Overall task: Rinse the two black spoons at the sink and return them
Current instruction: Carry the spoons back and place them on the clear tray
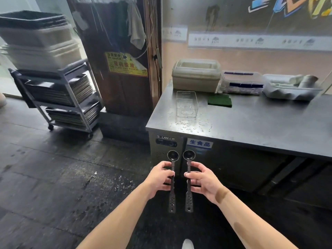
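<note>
— What is seen, largest first?
— A steel desk (wet near its clear bin).
— And the spoons?
— Held upright before it: left spoon grasped by the left grip, right spoon by the right grip.

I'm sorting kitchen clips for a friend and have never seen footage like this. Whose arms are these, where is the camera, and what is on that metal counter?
There is no machine here. The camera is worn on a person's head and looks down at their own bare arms. The left hand has a grip on one black spoon, and the right hand on the other black spoon, bowls pointing away. Ahead is a steel counter with water drops. On it stand a clear plastic box, a green scouring pad and lidded containers by the wall. A cart of trays stands to the left.
</note>
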`<state>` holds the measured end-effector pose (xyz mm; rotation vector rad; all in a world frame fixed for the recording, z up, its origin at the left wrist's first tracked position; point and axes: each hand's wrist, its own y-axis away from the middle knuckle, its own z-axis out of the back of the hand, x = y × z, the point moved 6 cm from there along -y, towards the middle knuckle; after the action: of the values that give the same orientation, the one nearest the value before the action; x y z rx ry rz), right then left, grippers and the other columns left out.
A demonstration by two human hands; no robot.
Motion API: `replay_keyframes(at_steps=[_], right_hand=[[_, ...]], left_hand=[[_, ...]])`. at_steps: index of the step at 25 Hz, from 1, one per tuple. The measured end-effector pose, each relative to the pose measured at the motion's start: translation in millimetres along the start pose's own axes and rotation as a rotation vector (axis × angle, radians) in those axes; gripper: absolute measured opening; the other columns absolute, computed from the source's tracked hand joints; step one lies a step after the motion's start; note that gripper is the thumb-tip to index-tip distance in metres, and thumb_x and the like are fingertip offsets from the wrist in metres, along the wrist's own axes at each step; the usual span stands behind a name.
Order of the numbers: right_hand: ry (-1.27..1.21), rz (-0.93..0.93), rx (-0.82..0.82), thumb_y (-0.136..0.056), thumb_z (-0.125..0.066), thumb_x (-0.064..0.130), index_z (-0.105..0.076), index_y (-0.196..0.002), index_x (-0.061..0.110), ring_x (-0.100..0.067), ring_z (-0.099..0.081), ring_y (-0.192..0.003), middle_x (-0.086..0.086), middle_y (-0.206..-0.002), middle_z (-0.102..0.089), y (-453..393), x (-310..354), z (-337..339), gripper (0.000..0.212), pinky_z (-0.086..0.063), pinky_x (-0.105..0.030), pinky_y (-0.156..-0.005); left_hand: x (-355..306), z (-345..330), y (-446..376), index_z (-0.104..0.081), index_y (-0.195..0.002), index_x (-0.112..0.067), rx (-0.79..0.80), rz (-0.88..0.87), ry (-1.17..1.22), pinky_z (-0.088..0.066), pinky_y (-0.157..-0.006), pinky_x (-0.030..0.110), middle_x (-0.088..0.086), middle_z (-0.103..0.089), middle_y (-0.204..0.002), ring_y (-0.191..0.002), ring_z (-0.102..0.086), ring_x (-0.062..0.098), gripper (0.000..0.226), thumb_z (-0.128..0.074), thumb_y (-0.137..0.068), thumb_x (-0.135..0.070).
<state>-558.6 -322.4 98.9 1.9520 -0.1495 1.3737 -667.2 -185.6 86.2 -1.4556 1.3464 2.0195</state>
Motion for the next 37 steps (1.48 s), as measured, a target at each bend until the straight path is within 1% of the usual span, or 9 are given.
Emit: replay_keyframes(at_steps=[6,9,13,17,20,22,26,30,37], right_hand=[[-0.004,-0.029,0.008,-0.082,-0.074,0.005,-0.054,-0.128,0.024,-0.023,-0.066,-0.081,-0.018,-0.113,-0.073,-66,41,41,0.054,-0.059,-0.043,-0.082],[0.0,-0.05,0.03,-0.081,-0.074,0.005,-0.053,-0.127,0.025,-0.021,-0.071,-0.077,-0.014,-0.104,-0.076,-89,58,60,0.054,-0.059,-0.038,-0.074],[0.01,-0.054,0.045,-0.081,-0.073,0.008,-0.054,-0.127,0.027,-0.023,-0.075,-0.079,-0.012,-0.101,-0.078,-118,80,83,0.053,-0.06,-0.038,-0.076],[-0.006,-0.038,0.052,-0.082,-0.072,0.009,-0.057,-0.123,0.03,-0.022,-0.076,-0.077,-0.006,-0.093,-0.079,-147,100,100,0.049,-0.06,-0.032,-0.069],[-0.022,-0.023,0.036,-0.082,-0.071,0.008,-0.06,-0.12,0.03,-0.023,-0.076,-0.079,-0.006,-0.095,-0.079,-171,111,111,0.046,-0.06,-0.034,-0.073],[-0.034,-0.013,0.012,-0.081,-0.071,0.006,-0.061,-0.12,0.029,-0.025,-0.076,-0.082,-0.012,-0.103,-0.077,-188,119,117,0.047,-0.06,-0.037,-0.077],[-0.044,-0.019,-0.026,-0.08,-0.071,0.0,-0.063,-0.12,0.026,-0.028,-0.075,-0.083,-0.018,-0.112,-0.073,-232,142,121,0.049,-0.06,-0.039,-0.078],[-0.058,-0.012,-0.053,-0.078,-0.072,-0.002,-0.066,-0.117,0.026,-0.023,-0.073,-0.077,-0.011,-0.099,-0.077,-282,173,116,0.048,-0.06,-0.035,-0.071],[-0.027,-0.02,-0.104,-0.079,-0.073,0.005,-0.064,-0.119,0.029,-0.021,-0.07,-0.081,-0.009,-0.098,-0.075,-368,216,101,0.047,-0.058,-0.037,-0.079]], left_hand=[[-46,-20,-71,-0.06,-0.106,-0.028,-0.04,0.028,-0.027,-0.055,-0.051,0.023,-0.002,-0.075,-0.079,-0.06,-0.072,0.01,0.027,-0.062,-0.085,-0.011],[-66,-33,-101,-0.061,-0.106,-0.027,-0.056,0.029,-0.03,-0.055,-0.05,0.022,-0.001,-0.074,-0.081,-0.059,-0.072,0.01,0.029,-0.063,-0.083,-0.011],[-83,-42,-134,-0.063,-0.102,-0.03,-0.08,0.031,-0.02,-0.055,-0.051,0.022,0.001,-0.075,-0.086,-0.061,-0.072,0.012,0.027,-0.063,-0.083,-0.011],[-96,-43,-168,-0.065,-0.103,-0.029,-0.099,0.036,0.031,-0.056,-0.052,0.025,0.001,-0.073,-0.083,-0.055,-0.069,0.011,0.028,-0.061,-0.084,-0.008],[-105,-45,-195,-0.065,-0.104,-0.028,-0.093,0.032,0.055,-0.057,-0.055,0.028,0.0,-0.074,-0.078,-0.06,-0.07,0.015,0.028,-0.059,-0.086,-0.007],[-113,-44,-215,-0.066,-0.104,-0.028,-0.095,0.021,0.071,-0.058,-0.057,0.03,0.0,-0.076,-0.078,-0.063,-0.071,0.018,0.027,-0.058,-0.087,-0.008],[-136,-31,-256,-0.065,-0.103,-0.03,-0.112,0.012,0.104,-0.056,-0.055,0.028,0.005,-0.075,-0.087,-0.061,-0.072,0.016,0.026,-0.057,-0.089,-0.009],[-168,-9,-304,-0.065,-0.102,-0.03,-0.081,0.009,0.103,-0.057,-0.057,0.029,0.008,-0.073,-0.099,-0.065,-0.071,0.016,0.025,-0.057,-0.089,-0.01],[-215,29,-389,-0.068,-0.103,-0.026,-0.036,0.008,0.091,-0.055,-0.054,0.028,0.003,-0.072,-0.081,-0.059,-0.065,0.015,0.029,-0.056,-0.085,-0.006]])
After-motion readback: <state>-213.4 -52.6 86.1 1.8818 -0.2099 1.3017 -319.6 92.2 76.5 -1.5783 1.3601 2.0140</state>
